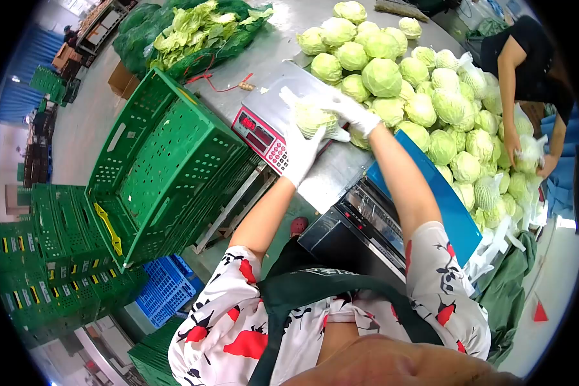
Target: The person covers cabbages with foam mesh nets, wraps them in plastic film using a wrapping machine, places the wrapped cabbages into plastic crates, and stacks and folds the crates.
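Note:
A pale green cabbage (pixel 313 119) is held between my two white-gloved hands at the scale's metal platform. My left hand (pixel 300 147) grips its left and near side, with the fingers pointing up along it. Over its right side curls my right hand (pixel 349 114). Whether the cabbage rests on the platform or hangs just above it, I cannot tell. The digital scale (pixel 261 137) has a red front panel with a lit display and keys. To the right of my right hand lies a large heap of cabbages (pixel 424 106), some in white foam nets.
A green crate (pixel 167 148) stands tilted on the left, with stacked green crates (pixel 51 251) beyond it. A black machine (pixel 360 222) with a blue panel is close to my body. Loose leaves lie on green netting (pixel 135 35). Another person's hands (pixel 527 161) handle a netted cabbage.

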Available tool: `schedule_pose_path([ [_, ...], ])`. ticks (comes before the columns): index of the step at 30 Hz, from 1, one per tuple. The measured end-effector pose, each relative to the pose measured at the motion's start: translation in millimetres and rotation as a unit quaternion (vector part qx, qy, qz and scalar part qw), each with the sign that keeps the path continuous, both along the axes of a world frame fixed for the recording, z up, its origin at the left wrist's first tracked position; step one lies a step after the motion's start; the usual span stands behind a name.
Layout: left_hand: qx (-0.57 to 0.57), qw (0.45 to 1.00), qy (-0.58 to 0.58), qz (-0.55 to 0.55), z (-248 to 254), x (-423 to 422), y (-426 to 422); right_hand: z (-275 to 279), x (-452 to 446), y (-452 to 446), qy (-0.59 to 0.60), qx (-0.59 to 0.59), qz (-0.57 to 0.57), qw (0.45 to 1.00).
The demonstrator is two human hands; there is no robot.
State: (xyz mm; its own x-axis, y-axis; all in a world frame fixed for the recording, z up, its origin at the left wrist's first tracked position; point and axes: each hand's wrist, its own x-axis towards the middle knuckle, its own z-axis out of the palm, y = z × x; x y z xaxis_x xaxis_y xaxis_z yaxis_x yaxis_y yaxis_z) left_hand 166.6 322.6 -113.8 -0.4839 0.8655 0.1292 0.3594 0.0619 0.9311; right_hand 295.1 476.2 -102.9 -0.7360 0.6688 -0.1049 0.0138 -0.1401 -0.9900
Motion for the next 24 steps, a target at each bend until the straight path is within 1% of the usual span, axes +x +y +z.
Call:
schedule_pose_path([
  [1,0.003,0.999,0.052,0.010,-7.0,-5.6,9.2,19.1,-7.0,-22.0,-0.081,0.034,-0.054,0.995],
  [3,0.012,0.997,-0.061,-0.041,15.6,-9.5,15.1,38.7,1.6,-27.9,-0.048,0.058,-0.022,0.997],
  [4,0.011,0.999,-0.017,-0.030,28.8,-2.8,15.1,49.5,12.9,-44.9,0.014,0.007,-0.051,0.999],
  [5,0.027,0.997,-0.035,-0.056,35.7,9.6,15.1,62.4,36.0,-57.3,-0.060,0.101,-0.089,0.989],
  [6,0.045,0.994,-0.052,-0.082,41.3,25.3,16.8,74.7,62.9,-69.3,-0.134,0.195,-0.125,0.963],
  [7,0.064,0.990,-0.069,-0.106,48.6,42.7,16.3,88.7,87.5,-94.7,-0.110,0.175,-0.202,0.957],
  [8,0.097,0.985,-0.044,-0.139,71.3,68.8,9.1,102.4,116.5,-122.9,-0.156,0.132,-0.276,0.939],
  [9,0.131,0.976,-0.018,-0.170,89.1,98.9,2.1,103.4,142.6,-149.6,-0.169,0.039,-0.365,0.915],
  [10,0.110,0.968,0.000,-0.228,82.4,126.2,0.5,114.0,169.8,-172.0,-0.178,0.079,-0.376,0.906],
  [11,0.088,0.955,0.019,-0.283,75.9,153.1,-1.5,109.2,196.2,-195.9,-0.169,0.033,-0.432,0.886],
  [12,0.080,0.941,0.005,-0.328,74.9,177.5,-9.5,115.0,218.3,-214.5,-0.190,0.007,-0.448,0.874],
  [13,0.071,0.925,-0.009,-0.372,74.3,199.0,-18.2,67.5,260.9,-228.8,-0.262,0.178,-0.446,0.837],
  [14,0.044,0.917,-0.003,-0.396,67.9,219.2,-25.9,60.0,278.2,-239.1,-0.353,0.277,-0.418,0.790],
  [15,0.017,0.907,0.003,-0.421,61.6,234.5,-31.2,65.8,286.6,-248.5,-0.439,0.370,-0.397,0.717],
  [16,-0.032,0.892,0.014,-0.450,53.7,245.7,-33.4,67.1,287.2,-258.9,-0.371,0.169,-0.487,0.772],
  [17,-0.037,0.887,0.019,-0.460,47.7,251.0,-33.5,75.8,285.7,-269.4,-0.279,-0.041,-0.551,0.785],
  [19,-0.051,0.875,0.026,-0.481,41.7,259.7,-25.8,63.6,300.9,-284.0,-0.284,0.060,-0.523,0.801],
  [20,-0.047,0.869,0.014,-0.493,43.6,254.5,-23.4,65.7,299.3,-284.0,-0.270,0.040,-0.534,0.800],
  [21,-0.021,0.884,0.039,-0.466,42.3,247.8,-26.0,65.3,302.6,-287.8,-0.259,0.014,-0.547,0.796],
  [22,-0.004,0.899,0.000,-0.438,32.3,237.5,-30.1,44.0,316.9,-294.0,-0.309,0.117,-0.570,0.753],
  [23,-0.062,0.895,-0.088,-0.433,39.4,217.4,-40.7,23.3,332.6,-311.6,-0.364,0.211,-0.580,0.697],
  [24,0.022,0.917,-0.020,-0.398,55.5,194.7,-51.1,64.3,318.7,-331.6,-0.358,0.133,-0.614,0.691],
])
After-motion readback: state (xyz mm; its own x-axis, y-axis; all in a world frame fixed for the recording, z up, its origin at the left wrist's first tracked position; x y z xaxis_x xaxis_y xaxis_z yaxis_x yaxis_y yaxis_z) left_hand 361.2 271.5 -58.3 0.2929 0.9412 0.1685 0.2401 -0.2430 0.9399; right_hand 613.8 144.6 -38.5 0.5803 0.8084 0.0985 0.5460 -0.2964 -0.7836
